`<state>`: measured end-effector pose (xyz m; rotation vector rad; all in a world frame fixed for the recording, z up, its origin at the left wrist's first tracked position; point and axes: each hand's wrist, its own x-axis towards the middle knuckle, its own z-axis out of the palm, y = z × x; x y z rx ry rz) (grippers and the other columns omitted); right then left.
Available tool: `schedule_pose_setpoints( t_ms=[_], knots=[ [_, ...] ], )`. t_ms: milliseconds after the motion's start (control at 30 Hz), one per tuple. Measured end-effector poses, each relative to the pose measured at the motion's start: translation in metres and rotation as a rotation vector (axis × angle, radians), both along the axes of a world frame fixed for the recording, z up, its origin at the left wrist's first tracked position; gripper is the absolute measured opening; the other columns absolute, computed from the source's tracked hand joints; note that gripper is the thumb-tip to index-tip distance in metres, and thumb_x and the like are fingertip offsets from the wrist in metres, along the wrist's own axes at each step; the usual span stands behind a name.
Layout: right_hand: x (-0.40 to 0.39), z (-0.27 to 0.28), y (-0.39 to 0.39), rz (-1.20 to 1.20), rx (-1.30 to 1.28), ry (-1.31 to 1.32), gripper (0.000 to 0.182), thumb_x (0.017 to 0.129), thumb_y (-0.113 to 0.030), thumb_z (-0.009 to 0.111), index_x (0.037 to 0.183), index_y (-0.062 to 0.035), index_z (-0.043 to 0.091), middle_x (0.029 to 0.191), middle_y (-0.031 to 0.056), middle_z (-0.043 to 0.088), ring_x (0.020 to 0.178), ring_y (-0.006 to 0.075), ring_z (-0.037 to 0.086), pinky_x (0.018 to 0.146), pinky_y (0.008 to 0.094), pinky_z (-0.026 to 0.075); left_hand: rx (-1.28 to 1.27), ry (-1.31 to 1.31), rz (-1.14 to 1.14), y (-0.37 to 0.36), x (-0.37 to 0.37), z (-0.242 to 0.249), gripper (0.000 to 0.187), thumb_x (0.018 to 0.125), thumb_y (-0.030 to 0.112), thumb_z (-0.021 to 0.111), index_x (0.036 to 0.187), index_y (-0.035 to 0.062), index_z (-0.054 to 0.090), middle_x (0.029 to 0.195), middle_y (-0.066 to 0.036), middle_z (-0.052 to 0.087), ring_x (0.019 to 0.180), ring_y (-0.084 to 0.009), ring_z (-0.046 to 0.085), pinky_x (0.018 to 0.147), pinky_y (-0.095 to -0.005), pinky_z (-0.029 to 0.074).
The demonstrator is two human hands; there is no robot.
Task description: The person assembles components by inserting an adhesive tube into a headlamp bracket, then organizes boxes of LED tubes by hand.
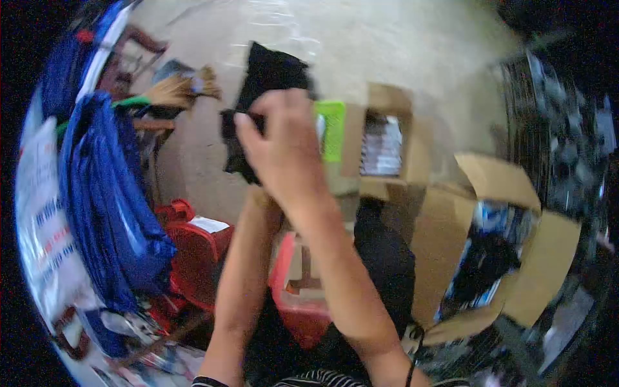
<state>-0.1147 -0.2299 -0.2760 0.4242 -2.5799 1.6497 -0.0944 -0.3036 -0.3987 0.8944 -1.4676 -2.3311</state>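
Observation:
A black cloth item (274,71) is held up in front of me, above the floor. My right hand (280,132) lies over its lower right part, with thumb and fingers bent toward the cloth and blurred by motion. Below and behind that hand, my left hand (258,193) is at the cloth's lower end, mostly covered by the cloth and my right wrist; its fingers are hidden. A bright green basket (332,132) shows just right of my right hand.
An open carton (419,151) with packed items stands right of centre. A larger open carton (532,177) at the right holds black and blue items. A red basket (196,258), blue plastic sheeting (103,193) and a broom (174,90) are at the left. A red-pink container (306,316) sits between my legs.

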Motion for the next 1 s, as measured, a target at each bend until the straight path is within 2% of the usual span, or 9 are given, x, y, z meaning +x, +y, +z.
schedule_pose_setpoints(
  t_ms=[100,200,367,533,567,633,733,800,1000],
  knots=[
    [0.005,0.003,0.0,-0.095,0.281,0.001,0.056,0.077,-0.038,0.073,0.107,0.0036,0.051,0.103,0.0206,0.055,0.095,0.0362,0.057,0.087,0.0418,0.045,0.056,0.021,0.014,0.001,0.007,0.0,0.033,0.081,0.012,0.065,0.111,0.0012,0.056,0.1,-0.008,0.059,0.088,-0.0171,0.054,0.078,-0.0326,0.05],
    [0.004,-0.01,0.002,-0.053,0.004,-0.273,0.066,0.081,-0.038,0.072,0.123,0.0077,0.048,0.124,0.0239,0.056,0.112,0.0308,0.056,0.097,0.0374,0.042,0.043,0.055,-0.051,-0.001,0.004,0.009,0.031,0.082,0.011,0.065,0.11,0.0015,0.056,0.099,-0.007,0.059,0.087,-0.0154,0.053,0.077,-0.0316,0.05],
    [-0.012,-0.048,0.029,-0.13,-0.311,-0.53,0.044,0.088,-0.029,0.067,0.115,0.0044,0.056,0.101,0.0144,0.067,0.091,0.0222,0.063,0.083,0.034,0.048,-0.339,0.142,-0.507,0.005,0.015,0.029,0.029,0.082,0.01,0.064,0.109,0.0021,0.056,0.098,-0.004,0.058,0.085,-0.0126,0.052,0.076,-0.03,0.049],
    [-0.022,-0.079,0.07,-0.284,-0.558,-0.612,0.032,0.092,-0.032,0.064,0.104,-0.003,0.064,0.089,0.0029,0.068,0.073,0.0113,0.061,0.065,0.027,0.049,-0.922,0.212,-0.744,0.017,0.029,0.062,0.075,0.075,-0.002,0.056,0.142,0.0007,0.021,0.118,-0.036,0.049,0.104,-0.0523,0.053,0.088,-0.0498,0.046],
    [-0.023,-0.081,0.074,-0.443,-0.692,-0.61,0.033,0.092,-0.036,0.063,0.101,-0.004,0.065,0.086,0.0025,0.068,0.07,0.0116,0.061,0.064,0.0266,0.05,-0.76,0.041,-0.927,0.019,0.028,0.077,0.068,0.082,-0.002,0.054,0.141,0.0001,0.021,0.118,-0.037,0.048,0.102,-0.0521,0.054,0.087,-0.0497,0.046],
    [-0.039,-0.041,0.092,-0.202,-0.712,-0.702,0.027,0.093,-0.033,0.061,0.101,-0.0075,0.062,0.093,0.0071,0.067,0.085,0.0161,0.065,0.075,0.0328,0.054,-0.678,0.316,-0.769,0.036,0.037,0.072,0.042,0.09,0.0,0.047,0.129,0.0001,0.031,0.106,-0.028,0.055,0.093,-0.0448,0.059,0.081,-0.0458,0.048],
    [-0.004,-0.044,0.08,-0.263,-0.816,-0.763,0.023,0.094,-0.022,0.058,0.11,-0.0061,0.058,0.105,0.0045,0.063,0.093,0.0124,0.062,0.078,0.0295,0.052,-0.106,-0.063,-0.843,0.033,0.03,0.094,0.018,0.096,0.004,0.042,0.113,0.0026,0.037,0.092,-0.014,0.051,0.085,-0.0261,0.056,0.076,-0.0375,0.048],
    [0.017,-0.05,0.072,-0.235,-0.883,-0.741,0.022,0.094,-0.015,0.056,0.113,-0.0064,0.061,0.103,0.0036,0.064,0.089,0.0117,0.063,0.076,0.0277,0.053,-0.106,0.054,-0.71,0.037,0.028,0.071,0.014,0.095,0.003,0.042,0.107,0.0038,0.036,0.089,-0.009,0.046,0.084,-0.0183,0.049,0.075,-0.0331,0.046],
    [-0.036,-0.058,0.071,-0.258,-0.867,-0.671,0.023,0.094,-0.009,0.054,0.115,-0.0029,0.059,0.101,0.0044,0.065,0.087,0.0142,0.064,0.077,0.0294,0.053,-0.989,0.222,-0.573,0.026,0.03,0.045,0.054,0.092,0.009,0.047,0.139,-0.0032,0.023,0.115,-0.034,0.053,0.107,-0.0482,0.053,0.089,-0.0479,0.043]
  ],
)
